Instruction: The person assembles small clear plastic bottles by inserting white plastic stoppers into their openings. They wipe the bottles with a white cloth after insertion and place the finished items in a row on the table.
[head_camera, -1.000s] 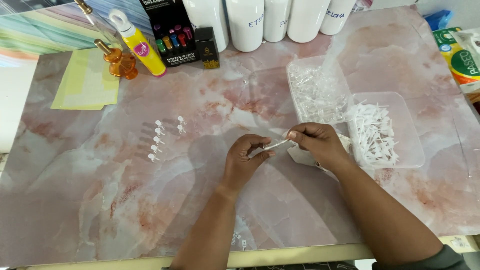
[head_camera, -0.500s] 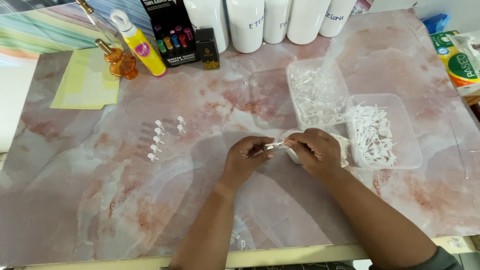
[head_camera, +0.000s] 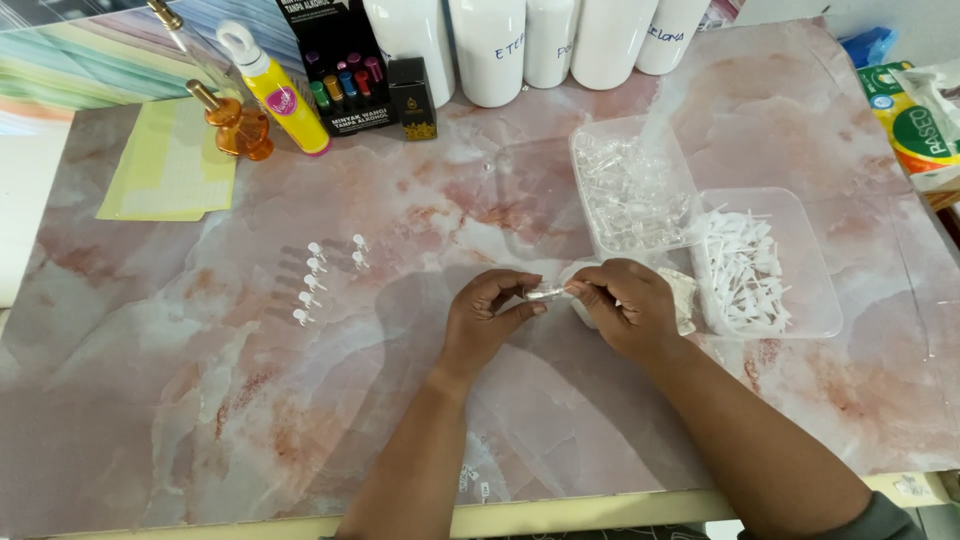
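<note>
Both my hands meet over the middle of the pink marbled table. My left hand pinches one end of a small clear vial and my right hand grips its other end. Just right of my right hand stands a clear tub of white plastic stems. Behind it is a second clear tub holding small clear vials. Several capped small vials stand in rows on the table to the left of my hands.
Along the far edge stand white bottles, a black box of coloured vials, a small black box, a yellow bottle and an amber glass bottle. A yellow paper sheet lies far left. A green packet is far right.
My right hand has drawn in closer to my left, and the vial between them now lies more level. The rows of vials and the tubs have not moved.
</note>
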